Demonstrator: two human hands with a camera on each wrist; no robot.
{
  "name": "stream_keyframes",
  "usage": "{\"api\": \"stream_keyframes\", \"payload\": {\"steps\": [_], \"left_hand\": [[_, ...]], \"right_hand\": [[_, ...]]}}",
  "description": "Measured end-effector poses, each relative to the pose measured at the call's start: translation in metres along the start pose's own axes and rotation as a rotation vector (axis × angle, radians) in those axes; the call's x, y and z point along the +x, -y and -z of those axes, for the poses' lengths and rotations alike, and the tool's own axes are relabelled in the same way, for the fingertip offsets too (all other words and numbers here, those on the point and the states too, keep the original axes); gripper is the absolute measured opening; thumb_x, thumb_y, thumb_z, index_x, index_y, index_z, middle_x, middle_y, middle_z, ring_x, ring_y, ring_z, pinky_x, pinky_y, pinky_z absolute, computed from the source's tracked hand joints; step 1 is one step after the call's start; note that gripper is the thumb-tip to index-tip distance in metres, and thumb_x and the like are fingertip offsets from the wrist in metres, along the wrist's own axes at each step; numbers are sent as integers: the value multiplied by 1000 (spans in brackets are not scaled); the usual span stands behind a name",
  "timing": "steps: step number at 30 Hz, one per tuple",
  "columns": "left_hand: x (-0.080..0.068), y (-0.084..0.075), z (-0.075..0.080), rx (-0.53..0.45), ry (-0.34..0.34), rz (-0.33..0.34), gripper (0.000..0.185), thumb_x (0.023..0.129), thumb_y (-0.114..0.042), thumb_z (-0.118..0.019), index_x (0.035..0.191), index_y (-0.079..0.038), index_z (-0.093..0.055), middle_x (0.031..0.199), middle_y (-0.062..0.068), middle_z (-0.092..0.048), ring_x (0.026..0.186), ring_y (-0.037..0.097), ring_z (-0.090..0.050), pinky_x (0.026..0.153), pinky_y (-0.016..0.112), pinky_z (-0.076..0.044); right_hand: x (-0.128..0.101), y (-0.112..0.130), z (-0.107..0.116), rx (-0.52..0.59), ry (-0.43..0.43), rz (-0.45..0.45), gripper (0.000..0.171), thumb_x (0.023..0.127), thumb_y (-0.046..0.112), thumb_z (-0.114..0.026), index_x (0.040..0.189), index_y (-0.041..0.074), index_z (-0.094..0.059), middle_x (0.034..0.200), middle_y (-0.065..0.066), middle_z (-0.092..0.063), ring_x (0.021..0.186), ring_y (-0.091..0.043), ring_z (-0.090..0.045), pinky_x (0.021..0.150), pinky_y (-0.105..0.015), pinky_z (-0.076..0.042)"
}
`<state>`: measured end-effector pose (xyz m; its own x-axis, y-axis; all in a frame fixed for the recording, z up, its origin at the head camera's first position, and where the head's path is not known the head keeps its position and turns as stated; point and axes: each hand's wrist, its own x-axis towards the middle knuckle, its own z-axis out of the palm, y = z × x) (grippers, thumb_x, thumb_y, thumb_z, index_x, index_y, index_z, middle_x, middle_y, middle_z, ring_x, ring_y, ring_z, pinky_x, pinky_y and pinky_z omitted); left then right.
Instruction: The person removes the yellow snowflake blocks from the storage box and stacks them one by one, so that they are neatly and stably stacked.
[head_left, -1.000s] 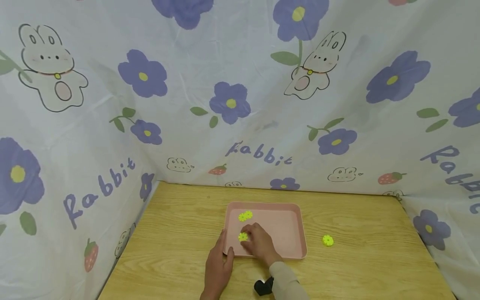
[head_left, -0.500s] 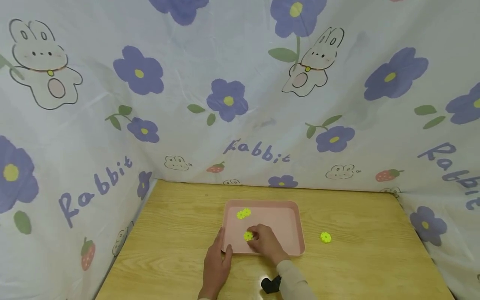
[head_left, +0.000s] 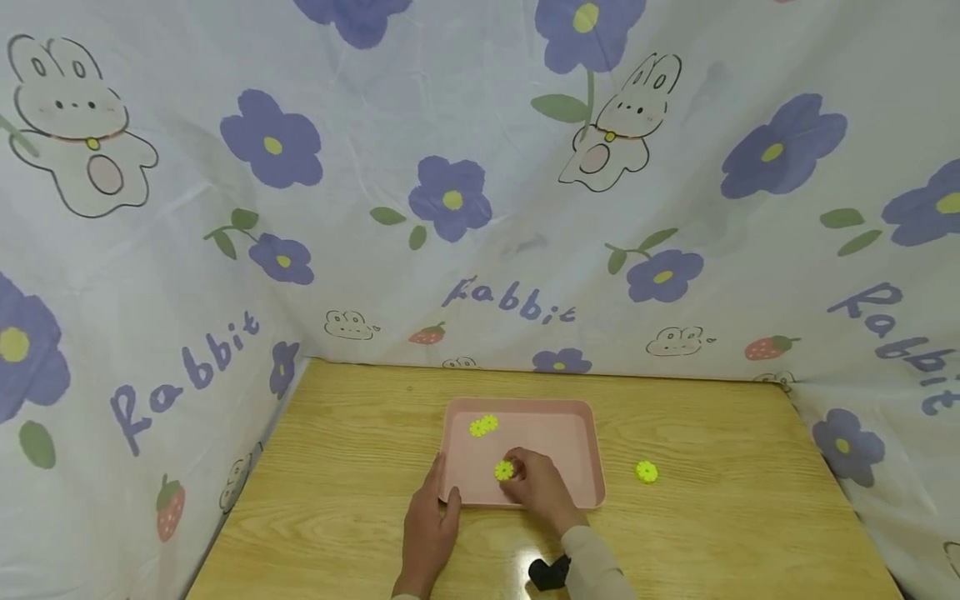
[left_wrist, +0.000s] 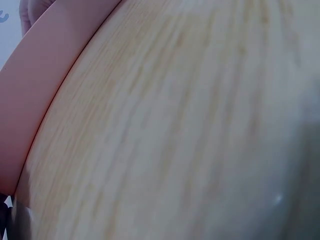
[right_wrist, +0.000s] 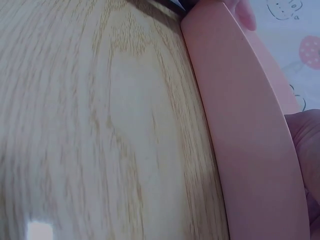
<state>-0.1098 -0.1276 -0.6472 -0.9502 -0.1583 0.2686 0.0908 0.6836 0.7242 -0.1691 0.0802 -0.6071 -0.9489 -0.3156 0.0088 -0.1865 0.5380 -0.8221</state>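
Note:
A yellow flower-shaped piece (head_left: 504,472) is pinched in the fingertips of my right hand (head_left: 542,487), low over the front middle of the pink tray (head_left: 555,403). Around the tray's front left corner, my left hand (head_left: 430,531) holds on, its thumb at the front rim and its fingers along the left side. Two more yellow flower pieces (head_left: 483,426) lie side by side, touching or overlapping, at the tray's back left. In the right wrist view the tray's front wall (right_wrist: 250,120) hides most of the right hand (right_wrist: 307,135); the piece is out of sight there.
Right of the tray, another yellow flower piece (head_left: 647,472) lies on the wooden table (head_left: 720,517). A black device (head_left: 550,573) sits at the right wrist. A cloth with rabbits and purple flowers (head_left: 480,275) walls in the back and both sides.
My right hand has moved a little to the right across the tray with the yellow flower piece in its fingers. The left hand stays at the tray's corner. The head view has shifted slightly.

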Motion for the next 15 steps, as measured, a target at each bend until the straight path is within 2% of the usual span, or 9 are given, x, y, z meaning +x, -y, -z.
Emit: {"api": "stream_keyframes", "payload": {"steps": [5, 15], "left_hand": [[0, 0, 0, 8, -8, -1, 61, 102, -19, -62, 160, -12, -41, 155, 10, -51, 131, 36, -57, 103, 55, -50], [0, 1, -1, -3, 6, 10, 61, 103, -20, -61, 160, -11, -42, 157, 8, -49, 134, 35, -56, 105, 54, -49]], "right_hand": [[-3, -3, 3, 17, 5, 3, 31, 86, 3, -80, 115, 1, -71, 81, 1, -59, 71, -11, -50, 64, -28, -47], [-4, -5, 4, 42, -5, -3, 30, 84, 2, -81, 113, 3, -73, 79, 0, -59, 68, -10, -50, 62, -27, -46]]}}
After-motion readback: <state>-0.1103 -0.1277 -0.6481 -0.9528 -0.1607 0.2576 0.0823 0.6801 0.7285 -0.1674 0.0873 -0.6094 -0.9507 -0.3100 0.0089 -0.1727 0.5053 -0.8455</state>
